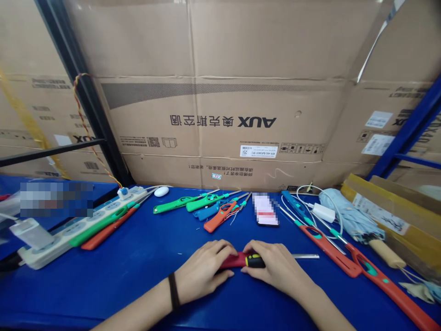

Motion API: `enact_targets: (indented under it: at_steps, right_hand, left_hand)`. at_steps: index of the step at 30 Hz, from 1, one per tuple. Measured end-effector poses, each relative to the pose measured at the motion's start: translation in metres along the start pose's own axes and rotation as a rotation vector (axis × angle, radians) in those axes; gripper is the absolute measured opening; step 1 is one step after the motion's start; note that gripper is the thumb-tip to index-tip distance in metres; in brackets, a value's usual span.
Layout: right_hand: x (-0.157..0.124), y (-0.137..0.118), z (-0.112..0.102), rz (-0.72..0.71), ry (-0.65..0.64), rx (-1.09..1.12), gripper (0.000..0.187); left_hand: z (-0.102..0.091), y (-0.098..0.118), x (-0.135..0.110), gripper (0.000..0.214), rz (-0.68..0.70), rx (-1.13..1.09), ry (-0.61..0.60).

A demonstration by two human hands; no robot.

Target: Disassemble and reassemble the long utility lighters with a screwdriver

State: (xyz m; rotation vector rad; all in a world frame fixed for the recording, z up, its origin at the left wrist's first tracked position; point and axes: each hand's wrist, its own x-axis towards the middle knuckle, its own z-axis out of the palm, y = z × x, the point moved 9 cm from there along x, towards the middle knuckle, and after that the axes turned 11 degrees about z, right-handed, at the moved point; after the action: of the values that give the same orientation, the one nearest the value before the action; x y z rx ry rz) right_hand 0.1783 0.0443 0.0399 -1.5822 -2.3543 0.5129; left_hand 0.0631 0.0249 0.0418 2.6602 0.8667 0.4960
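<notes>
I read both hands closed narrowly on the item: the left hand (pixel 201 271) wraps a red plastic body (pixel 232 261), and the right hand (pixel 275 266) covers a black-and-yellow grip (pixel 255 261), with a steel shaft (pixel 305 256) projecting right. The item sits at the front of the blue bench (pixel 103 294). I cannot confirm that these parts form 1 tool. Expect it to be light, stiff and smooth; take hold at the grip.

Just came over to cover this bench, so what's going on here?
A person's left hand holds a red plastic piece on the blue bench, while the right hand grips a black-and-yellow screwdriver handle right against it, with a steel shaft sticking out to the right. Long utility lighters in green, blue and orange lie around them, near a power strip.
</notes>
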Motion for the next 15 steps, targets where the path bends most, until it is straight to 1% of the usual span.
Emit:
enact_targets:
  at_steps: [3, 6, 10, 12, 15]
  right_hand:
    - [-0.009, 0.006, -0.006, -0.003, 0.003, 0.005, 0.02]
    - [-0.018, 0.023, -0.014, 0.042, 0.015, 0.032, 0.016]
    - [-0.025, 0.046, -0.019, 0.112, 0.029, 0.057, 0.019]
    - [-0.024, 0.05, -0.02, 0.123, 0.034, 0.054, 0.019]
    - [-0.021, 0.044, -0.015, 0.101, 0.003, 0.031, 0.018]
  left_hand:
    - [0.006, -0.002, 0.009, 0.018, 0.004, 0.004, -0.014]
    - [0.001, -0.006, 0.006, 0.019, 0.014, 0.012, -0.012]
    - [-0.007, -0.01, 0.003, 0.023, -0.003, 0.027, -0.02]
    - [-0.004, -0.006, 0.006, 0.029, 0.008, 0.035, -0.029]
    - [0.007, 0.007, 0.018, 0.046, 0.063, 0.065, -0.04]
